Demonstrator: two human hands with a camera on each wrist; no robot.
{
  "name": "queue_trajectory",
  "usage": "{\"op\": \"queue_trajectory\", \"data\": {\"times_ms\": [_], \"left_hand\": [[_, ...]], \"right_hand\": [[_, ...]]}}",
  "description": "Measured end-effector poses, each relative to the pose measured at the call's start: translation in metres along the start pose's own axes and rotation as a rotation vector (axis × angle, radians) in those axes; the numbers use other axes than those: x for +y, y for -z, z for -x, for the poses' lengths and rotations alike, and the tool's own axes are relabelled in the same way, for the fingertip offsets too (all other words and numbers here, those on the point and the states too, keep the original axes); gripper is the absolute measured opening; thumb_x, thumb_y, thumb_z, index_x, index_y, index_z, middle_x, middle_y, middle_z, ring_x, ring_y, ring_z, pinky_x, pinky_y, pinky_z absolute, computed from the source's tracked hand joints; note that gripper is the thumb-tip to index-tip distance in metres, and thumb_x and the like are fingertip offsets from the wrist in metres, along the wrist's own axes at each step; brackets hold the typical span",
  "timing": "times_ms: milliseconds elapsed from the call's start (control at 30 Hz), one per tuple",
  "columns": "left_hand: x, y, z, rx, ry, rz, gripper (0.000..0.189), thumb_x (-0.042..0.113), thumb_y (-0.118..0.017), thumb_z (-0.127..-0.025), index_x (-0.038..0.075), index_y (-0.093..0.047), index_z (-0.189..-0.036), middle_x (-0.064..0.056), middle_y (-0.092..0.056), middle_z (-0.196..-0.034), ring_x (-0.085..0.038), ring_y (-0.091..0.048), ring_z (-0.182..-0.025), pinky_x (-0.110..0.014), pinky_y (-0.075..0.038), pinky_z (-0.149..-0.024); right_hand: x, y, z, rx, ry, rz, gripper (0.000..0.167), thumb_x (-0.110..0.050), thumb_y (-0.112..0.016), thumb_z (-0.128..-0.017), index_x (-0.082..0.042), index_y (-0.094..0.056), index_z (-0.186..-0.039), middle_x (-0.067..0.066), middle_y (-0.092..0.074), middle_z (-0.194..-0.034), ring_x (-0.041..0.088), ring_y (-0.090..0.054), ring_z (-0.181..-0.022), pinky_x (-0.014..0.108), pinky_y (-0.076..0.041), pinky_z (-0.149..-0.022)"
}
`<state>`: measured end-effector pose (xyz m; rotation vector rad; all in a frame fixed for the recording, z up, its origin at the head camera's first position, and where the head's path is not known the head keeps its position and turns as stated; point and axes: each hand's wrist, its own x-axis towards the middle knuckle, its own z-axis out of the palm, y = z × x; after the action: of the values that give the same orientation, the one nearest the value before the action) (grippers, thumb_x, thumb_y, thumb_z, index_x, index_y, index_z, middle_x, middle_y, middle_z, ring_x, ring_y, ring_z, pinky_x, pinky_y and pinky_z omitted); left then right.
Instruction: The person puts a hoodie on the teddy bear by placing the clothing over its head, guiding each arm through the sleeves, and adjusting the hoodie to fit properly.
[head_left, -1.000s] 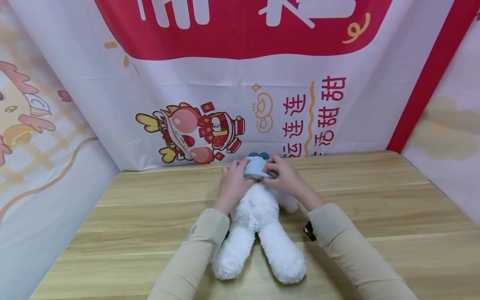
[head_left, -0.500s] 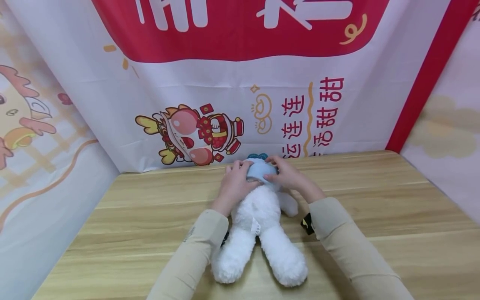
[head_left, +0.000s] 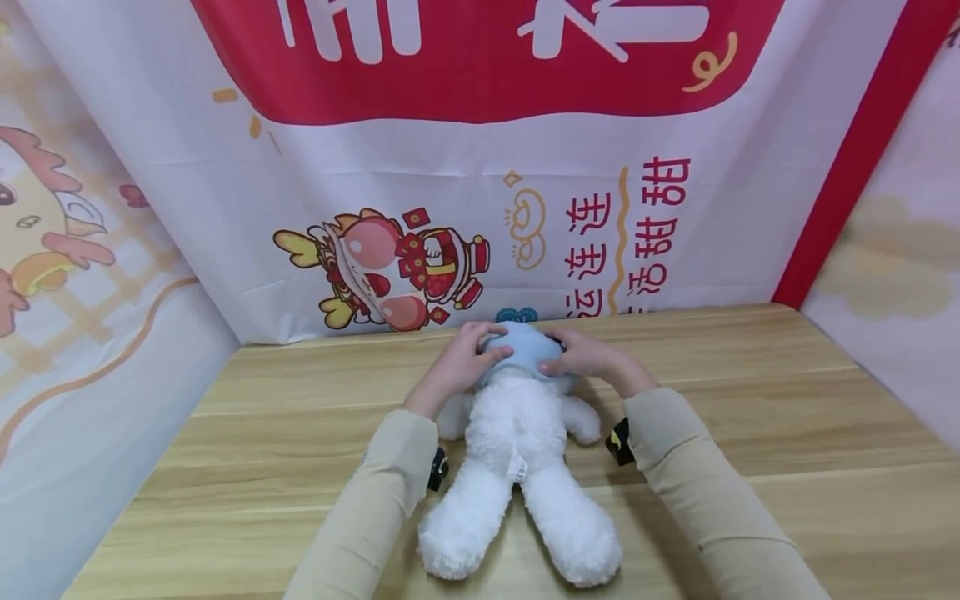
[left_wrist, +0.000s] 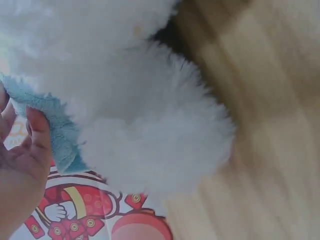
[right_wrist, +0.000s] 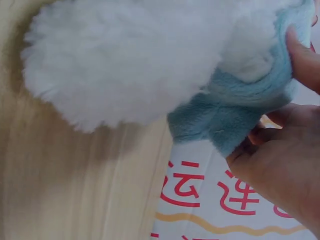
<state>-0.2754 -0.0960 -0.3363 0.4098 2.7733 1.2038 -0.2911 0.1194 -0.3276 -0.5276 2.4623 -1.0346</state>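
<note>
A white fluffy plush toy [head_left: 517, 421] lies on the table, its legs toward me and a small white tag between them. A light blue fleecy hat-like piece [head_left: 525, 348] covers its head end; a teal heart-shaped piece [head_left: 517, 315] shows behind. My left hand [head_left: 463, 360] grips the blue piece's left side, thumb on top. On the opposite side my right hand [head_left: 588, 357] pinches its edge, with fingers underneath in the right wrist view, where the blue fabric [right_wrist: 235, 107] hangs in folds. The toy's face is hidden.
The wooden table [head_left: 300, 450] meets a printed white-and-red cloth backdrop [head_left: 450, 158] just beyond the toy's head. Patterned cloth walls [head_left: 90, 333] rise on both sides. A black device [head_left: 619, 442] sits by my right cuff.
The blue piece has spread out and come down lower over the toy's head. My hands have moved apart, the left shifting left, and both of the toy's arms now show.
</note>
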Motion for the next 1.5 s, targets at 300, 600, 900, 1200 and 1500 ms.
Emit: {"op": "queue_trajectory", "data": {"times_ms": [300,600,900,1200,1500], "left_hand": [[0.0,-0.004,-0.005,-0.031,0.067,-0.039,0.059,0.045,-0.053,-0.095,0.017,-0.039,-0.145,-0.008,-0.04,-0.151,-0.028,-0.036,-0.14,-0.048,-0.03,-0.115],[-0.002,0.002,-0.005,-0.104,0.042,-0.003,0.063,0.043,-0.056,-0.094,0.013,-0.037,-0.146,-0.011,-0.038,-0.149,-0.029,-0.037,-0.138,-0.048,-0.032,-0.114],[0.007,-0.003,-0.011,-0.025,0.036,-0.073,0.041,0.038,-0.063,-0.091,0.009,-0.05,-0.115,-0.01,-0.052,-0.117,-0.023,-0.051,-0.104,-0.036,-0.044,-0.089],[0.006,-0.018,-0.017,0.218,-0.028,-0.281,0.017,0.019,-0.068,-0.088,0.012,-0.052,-0.089,-0.005,-0.054,-0.092,-0.021,-0.05,-0.083,-0.034,-0.041,-0.072],[0.011,-0.022,-0.018,0.305,0.028,-0.26,0.013,0.017,-0.068,-0.088,0.013,-0.056,-0.093,-0.005,-0.059,-0.097,-0.023,-0.055,-0.089,-0.038,-0.045,-0.076]], "right_hand": [[0.012,-0.009,-0.003,0.2,0.077,-0.019,0.047,-0.017,-0.062,-0.091,0.002,-0.043,-0.13,0.026,-0.047,-0.134,0.04,-0.046,-0.124,0.053,-0.039,-0.104],[0.015,-0.027,-0.011,0.453,0.153,0.0,0.029,-0.005,-0.064,-0.088,0.001,-0.052,-0.113,0.02,-0.057,-0.119,0.036,-0.053,-0.115,0.051,-0.042,-0.102],[0.017,-0.029,-0.014,0.527,0.15,0.022,0.025,-0.002,-0.068,-0.084,0.003,-0.055,-0.104,0.021,-0.057,-0.112,0.033,-0.053,-0.107,0.049,-0.043,-0.096],[0.013,-0.036,-0.019,0.662,0.141,0.072,0.021,0.005,-0.064,-0.079,-0.003,-0.045,-0.078,0.009,-0.045,-0.074,0.023,-0.045,-0.073,0.031,-0.038,-0.066],[0.007,-0.026,-0.019,0.56,0.02,0.096,0.039,0.001,-0.057,-0.09,-0.002,-0.053,-0.129,0.02,-0.062,-0.11,0.031,-0.058,-0.095,0.042,-0.052,-0.082]]}}
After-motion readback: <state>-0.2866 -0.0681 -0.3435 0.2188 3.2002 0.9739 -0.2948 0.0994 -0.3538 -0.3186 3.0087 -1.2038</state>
